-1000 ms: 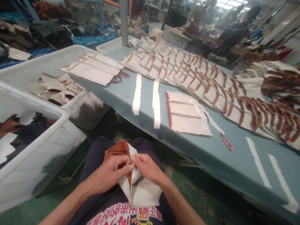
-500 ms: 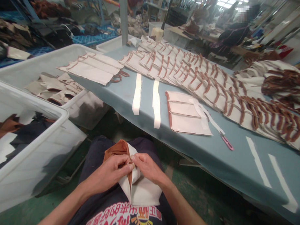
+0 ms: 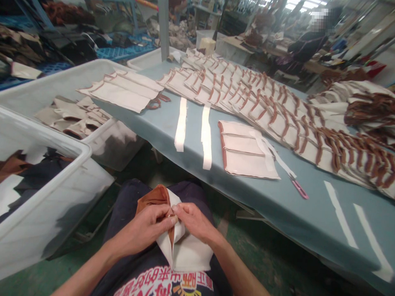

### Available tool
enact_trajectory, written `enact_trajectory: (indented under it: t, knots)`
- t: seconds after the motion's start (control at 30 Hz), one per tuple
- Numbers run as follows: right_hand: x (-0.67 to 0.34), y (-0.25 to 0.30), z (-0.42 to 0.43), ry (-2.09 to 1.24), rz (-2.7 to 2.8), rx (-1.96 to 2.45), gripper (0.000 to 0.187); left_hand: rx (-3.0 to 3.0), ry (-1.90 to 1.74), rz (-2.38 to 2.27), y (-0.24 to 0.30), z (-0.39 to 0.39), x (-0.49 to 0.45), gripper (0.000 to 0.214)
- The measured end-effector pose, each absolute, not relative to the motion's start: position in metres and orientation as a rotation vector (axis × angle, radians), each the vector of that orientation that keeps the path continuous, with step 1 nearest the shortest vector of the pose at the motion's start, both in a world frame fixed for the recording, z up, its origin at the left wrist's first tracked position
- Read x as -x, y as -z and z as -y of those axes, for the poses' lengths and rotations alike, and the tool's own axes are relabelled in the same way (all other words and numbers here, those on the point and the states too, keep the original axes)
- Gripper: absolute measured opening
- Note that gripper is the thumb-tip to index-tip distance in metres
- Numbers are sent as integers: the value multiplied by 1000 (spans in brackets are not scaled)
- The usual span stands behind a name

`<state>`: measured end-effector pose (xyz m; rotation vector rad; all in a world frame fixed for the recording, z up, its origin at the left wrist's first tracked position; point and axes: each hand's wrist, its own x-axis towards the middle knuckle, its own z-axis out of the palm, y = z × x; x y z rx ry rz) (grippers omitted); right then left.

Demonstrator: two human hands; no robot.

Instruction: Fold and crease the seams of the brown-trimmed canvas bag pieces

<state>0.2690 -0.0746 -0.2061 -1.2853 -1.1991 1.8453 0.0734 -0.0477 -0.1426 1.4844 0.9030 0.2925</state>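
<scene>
A folded cream and brown fabric piece (image 3: 192,253) rests on my lap, its brown side showing at the upper left. My left hand (image 3: 152,222) pinches the brown edge near the middle of the piece. Touching it from the other side, my right hand (image 3: 193,219) grips the cream side with thumb and forefinger. The fingertips of both hands meet at the seam; whether anything small sits between them is hidden. On the table beyond lies a stack of similar cream panels with brown edging (image 3: 247,149), white strips on its right part.
A blue-grey table (image 3: 159,129) spans ahead, bearing long overlapping rows of cream and brown pieces (image 3: 251,98). A pink-handled thread cutter (image 3: 299,188) and white strips (image 3: 206,139) lie near its edge. White bins (image 3: 87,150) of fabric stand left. A person (image 3: 304,48) sits at back right.
Hardly anything differs. Both hands keep their pinch on the fabric in the same place, and the view has shifted very slightly.
</scene>
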Motion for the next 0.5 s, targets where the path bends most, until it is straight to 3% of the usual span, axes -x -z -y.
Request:
enact_trajectory:
  t: [0.5]
  knots:
    - [-266,212,79,-1829,1182,1317,67,-1454,-285,-905,144,51,-72,53]
